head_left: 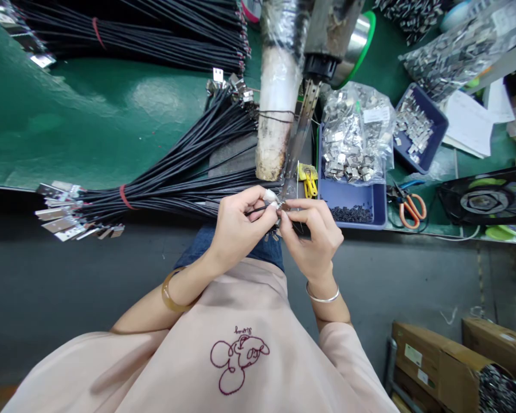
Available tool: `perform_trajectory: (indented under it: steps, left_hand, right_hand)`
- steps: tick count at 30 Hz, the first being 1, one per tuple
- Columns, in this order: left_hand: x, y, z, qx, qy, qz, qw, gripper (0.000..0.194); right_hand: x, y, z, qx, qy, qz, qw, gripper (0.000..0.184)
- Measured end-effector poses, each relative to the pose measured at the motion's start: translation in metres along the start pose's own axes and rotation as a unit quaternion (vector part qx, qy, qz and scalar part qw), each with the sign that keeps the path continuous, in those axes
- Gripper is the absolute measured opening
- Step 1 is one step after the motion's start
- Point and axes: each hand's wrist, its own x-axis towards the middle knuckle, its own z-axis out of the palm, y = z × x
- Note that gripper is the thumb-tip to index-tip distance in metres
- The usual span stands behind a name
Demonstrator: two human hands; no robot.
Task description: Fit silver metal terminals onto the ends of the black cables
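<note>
My left hand (245,221), with white wrapping on a fingertip, is closed on the end of a thin black cable (254,211). My right hand (313,229) pinches a small metal connector (281,204) at that cable's tip; its exact shape is mostly hidden by the fingers. Both hands meet just below a slim metal bar (298,135), which slants down from a dark holder. More black cables (163,182) fan out to the left, tied with a red band (124,197) and bearing metal plugs (62,212).
A wrapped white pipe (275,109) hangs beside the bar. On the right, a blue bin (380,209) holds bagged metal shells (356,143) and small black parts. Beyond it are orange-handled pliers (413,210), a fan (490,198) and another bin (438,126). Cardboard boxes (447,367) stand behind.
</note>
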Motion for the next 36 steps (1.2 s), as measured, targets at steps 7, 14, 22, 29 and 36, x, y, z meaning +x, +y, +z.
perform_trajectory:
  steps: [7,14,22,29,36]
  left_hand:
    - [0.001,-0.002,0.0,0.0,0.0,-0.003,1.0,0.005]
    - [0.001,-0.001,-0.001,0.008,-0.002,0.004,1.0,0.008]
    - [-0.001,-0.004,-0.004,-0.001,-0.017,-0.005,1.0,0.003]
    - [0.002,-0.005,-0.02,-0.018,-0.132,-0.024,0.991,0.008]
    - [0.005,-0.009,-0.026,0.014,-0.187,0.012,0.982,0.009]
  right_hand:
    - [0.002,0.002,0.002,0.014,0.007,0.004,1.0,0.014]
    - [0.002,0.0,0.001,0.003,0.001,-0.003,1.0,0.015]
    - [-0.004,-0.002,-0.002,0.003,0.003,-0.001,1.0,0.014]
    - [-0.004,0.007,-0.019,0.067,-0.008,0.03,0.997,0.015]
    - [0.005,0.012,-0.028,0.029,-0.188,-0.067,0.979,0.011]
